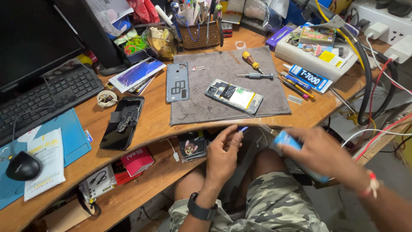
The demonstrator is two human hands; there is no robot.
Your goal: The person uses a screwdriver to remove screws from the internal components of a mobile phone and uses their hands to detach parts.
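My left hand (223,155) hovers below the desk's front edge, over my lap, pinching a small blue-tipped thing (243,128) between thumb and fingers. My right hand (319,154), blurred by motion, grips a light blue tube or small box (285,139) close to the left hand. On the grey mat (193,107) above lies an opened phone (234,96) with its insides showing. Its grey back cover (177,81) rests to the left. A yellow-handled screwdriver (252,61) and a grey precision driver (256,76) lie at the mat's far side.
A black phone (121,122) with a loose part on it lies left of the mat, by a coiled cable (106,99). A keyboard (43,96) and mouse (22,165) sit far left. A basket of tools (199,32), boxes, a glue tube box (310,78) and a black hose (365,64) crowd the back and right.
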